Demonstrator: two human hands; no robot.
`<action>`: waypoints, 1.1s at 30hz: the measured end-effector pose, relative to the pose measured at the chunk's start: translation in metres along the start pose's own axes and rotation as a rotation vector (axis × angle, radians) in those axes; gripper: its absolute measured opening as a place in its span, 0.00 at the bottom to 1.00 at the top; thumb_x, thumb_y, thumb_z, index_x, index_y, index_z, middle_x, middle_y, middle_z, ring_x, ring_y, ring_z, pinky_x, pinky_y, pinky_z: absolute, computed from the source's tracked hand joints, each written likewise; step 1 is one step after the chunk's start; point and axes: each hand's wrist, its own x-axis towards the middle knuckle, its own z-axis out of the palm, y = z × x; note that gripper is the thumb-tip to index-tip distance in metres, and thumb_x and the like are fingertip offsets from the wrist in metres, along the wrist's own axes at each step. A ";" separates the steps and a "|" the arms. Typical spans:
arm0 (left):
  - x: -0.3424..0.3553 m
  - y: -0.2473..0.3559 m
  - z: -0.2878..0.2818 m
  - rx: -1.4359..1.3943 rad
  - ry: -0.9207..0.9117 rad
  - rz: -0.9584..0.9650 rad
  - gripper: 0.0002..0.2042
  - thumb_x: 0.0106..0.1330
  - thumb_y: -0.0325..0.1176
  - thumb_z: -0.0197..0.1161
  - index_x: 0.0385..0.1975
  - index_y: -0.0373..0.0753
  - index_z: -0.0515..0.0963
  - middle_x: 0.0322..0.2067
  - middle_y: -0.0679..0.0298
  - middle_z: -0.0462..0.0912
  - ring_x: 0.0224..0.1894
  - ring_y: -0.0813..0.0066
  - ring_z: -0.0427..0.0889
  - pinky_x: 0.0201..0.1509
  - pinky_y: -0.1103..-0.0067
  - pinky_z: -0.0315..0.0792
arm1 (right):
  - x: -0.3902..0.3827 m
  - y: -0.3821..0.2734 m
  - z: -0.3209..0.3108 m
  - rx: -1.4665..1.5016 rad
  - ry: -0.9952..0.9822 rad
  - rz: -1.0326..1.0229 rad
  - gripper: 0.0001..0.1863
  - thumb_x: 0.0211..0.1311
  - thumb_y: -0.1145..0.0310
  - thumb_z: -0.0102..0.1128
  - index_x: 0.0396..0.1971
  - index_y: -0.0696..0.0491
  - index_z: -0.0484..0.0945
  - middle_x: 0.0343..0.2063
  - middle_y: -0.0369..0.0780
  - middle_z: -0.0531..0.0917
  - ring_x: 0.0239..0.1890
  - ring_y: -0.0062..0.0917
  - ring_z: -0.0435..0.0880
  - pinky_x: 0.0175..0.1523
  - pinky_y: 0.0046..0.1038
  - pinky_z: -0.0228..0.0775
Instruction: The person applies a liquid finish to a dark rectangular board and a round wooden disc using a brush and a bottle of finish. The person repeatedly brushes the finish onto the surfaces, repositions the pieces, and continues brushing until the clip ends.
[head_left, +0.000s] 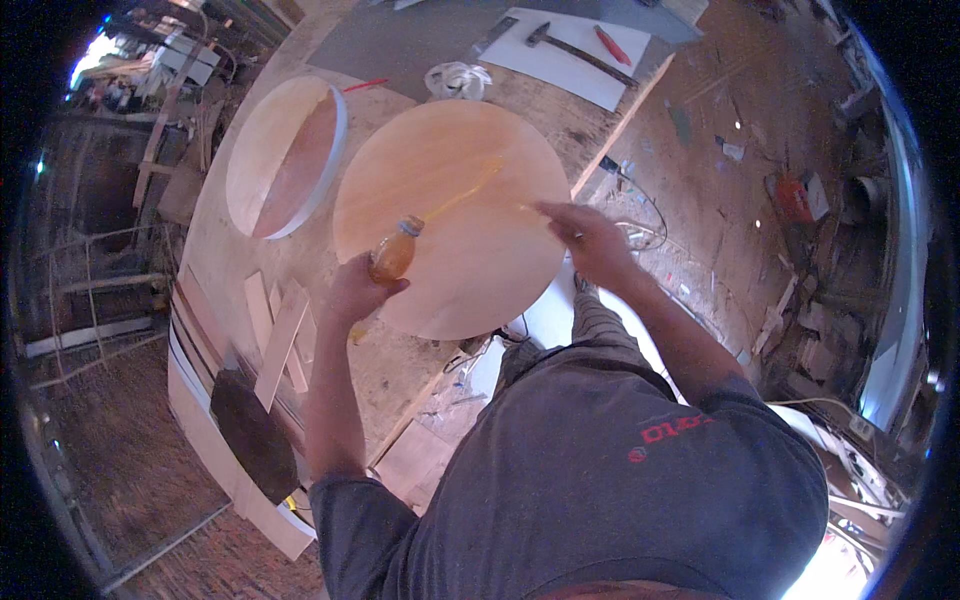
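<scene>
My left hand (357,288) is closed around a clear bottle (395,252) of amber liquid, tilted with its neck up and to the right. Under it lies a large round wooden board (470,275), pale orange-brown. From near the bottle's mouth a wet yellow streak (465,190) runs across the board toward the far right. Over the board's right edge is my right hand (590,240), its fingers curled together. A small yellow spot shows at its fingertips; what they hold, if anything, I cannot make out.
On the worktable (395,385), a second round piece (285,160) with a white rim leans at the left. Beyond the board lie a crumpled white bundle (457,80), a hammer (580,55) and a red-handled tool (612,45). Wooden strips (280,345) lie near left. Debris litters the floor (730,220).
</scene>
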 end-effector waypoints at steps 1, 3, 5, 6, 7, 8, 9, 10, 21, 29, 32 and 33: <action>-0.006 -0.002 0.001 -0.059 0.001 0.017 0.26 0.51 0.45 0.81 0.46 0.36 0.83 0.37 0.53 0.89 0.42 0.56 0.88 0.47 0.64 0.79 | -0.002 -0.022 0.014 -0.070 -0.019 -0.052 0.29 0.60 0.76 0.61 0.61 0.37 0.79 0.56 0.38 0.84 0.55 0.39 0.83 0.56 0.38 0.79; -0.019 0.002 0.005 -0.172 0.003 0.053 0.26 0.52 0.44 0.81 0.47 0.35 0.82 0.37 0.55 0.89 0.40 0.60 0.88 0.47 0.66 0.79 | 0.000 -0.062 0.033 -0.145 0.026 -0.156 0.28 0.57 0.78 0.61 0.59 0.41 0.81 0.54 0.38 0.85 0.53 0.40 0.83 0.55 0.38 0.80; -0.026 -0.009 0.013 -0.301 0.013 0.098 0.26 0.53 0.43 0.81 0.47 0.34 0.82 0.35 0.58 0.88 0.38 0.67 0.86 0.46 0.69 0.78 | 0.001 -0.090 0.046 -0.187 0.065 -0.229 0.28 0.54 0.80 0.60 0.57 0.43 0.82 0.53 0.37 0.85 0.51 0.40 0.83 0.55 0.37 0.80; -0.030 -0.010 0.015 -0.342 0.001 0.097 0.26 0.53 0.43 0.81 0.47 0.34 0.82 0.35 0.58 0.88 0.37 0.68 0.86 0.46 0.70 0.78 | 0.001 -0.098 0.053 -0.193 0.084 -0.247 0.30 0.53 0.80 0.60 0.58 0.43 0.82 0.53 0.37 0.85 0.50 0.40 0.83 0.55 0.38 0.80; -0.034 -0.011 0.013 -0.382 -0.006 0.098 0.26 0.53 0.43 0.81 0.47 0.34 0.82 0.35 0.59 0.88 0.37 0.69 0.86 0.46 0.70 0.78 | 0.003 -0.105 0.060 -0.199 0.105 -0.270 0.31 0.51 0.81 0.60 0.58 0.43 0.81 0.53 0.37 0.85 0.50 0.40 0.83 0.54 0.38 0.80; -0.040 -0.010 0.012 -0.320 0.050 0.163 0.26 0.52 0.43 0.82 0.47 0.34 0.82 0.34 0.62 0.86 0.37 0.74 0.84 0.46 0.72 0.78 | 0.000 -0.107 0.068 -0.235 0.073 -0.252 0.30 0.51 0.81 0.60 0.57 0.42 0.82 0.51 0.36 0.86 0.50 0.39 0.82 0.53 0.38 0.80; -0.044 -0.012 0.014 -0.359 0.057 0.132 0.26 0.53 0.42 0.82 0.46 0.34 0.82 0.35 0.63 0.87 0.38 0.74 0.84 0.46 0.73 0.78 | -0.002 -0.108 0.072 -0.276 0.066 -0.250 0.30 0.51 0.80 0.60 0.56 0.41 0.82 0.51 0.36 0.86 0.50 0.38 0.82 0.52 0.38 0.80; -0.045 -0.019 0.018 -0.395 0.075 0.103 0.25 0.53 0.41 0.83 0.46 0.33 0.82 0.35 0.64 0.87 0.39 0.75 0.84 0.47 0.73 0.78 | -0.002 -0.111 0.073 -0.314 0.066 -0.257 0.29 0.52 0.80 0.61 0.55 0.41 0.83 0.50 0.35 0.86 0.50 0.38 0.82 0.52 0.38 0.81; -0.074 -0.203 0.109 -0.857 0.708 0.112 0.23 0.54 0.29 0.81 0.49 0.33 0.79 0.43 0.61 0.86 0.44 0.71 0.85 0.52 0.74 0.79 | 0.012 -0.082 0.067 -0.438 0.018 -0.040 0.18 0.63 0.70 0.63 0.51 0.38 0.86 0.50 0.32 0.87 0.51 0.36 0.81 0.51 0.40 0.79; -0.103 -0.271 0.169 -1.185 1.076 -0.016 0.26 0.54 0.26 0.80 0.52 0.36 0.76 0.44 0.63 0.84 0.45 0.70 0.84 0.52 0.73 0.79 | 0.016 -0.074 0.068 -0.458 0.011 -0.050 0.15 0.63 0.69 0.64 0.49 0.42 0.87 0.48 0.35 0.87 0.48 0.39 0.82 0.53 0.41 0.77; -0.104 -0.278 0.170 -1.218 1.055 -0.031 0.29 0.53 0.26 0.81 0.54 0.36 0.74 0.45 0.63 0.82 0.46 0.70 0.83 0.52 0.72 0.79 | 0.018 -0.081 0.073 -0.433 0.015 -0.047 0.14 0.63 0.70 0.64 0.49 0.45 0.87 0.47 0.38 0.88 0.47 0.41 0.83 0.53 0.41 0.77; -0.102 -0.280 0.168 -1.234 1.020 -0.030 0.30 0.52 0.27 0.81 0.54 0.36 0.73 0.45 0.62 0.82 0.46 0.70 0.83 0.52 0.71 0.79 | 0.019 -0.084 0.075 -0.421 0.026 -0.046 0.14 0.63 0.70 0.64 0.48 0.45 0.87 0.46 0.39 0.88 0.46 0.41 0.83 0.53 0.41 0.76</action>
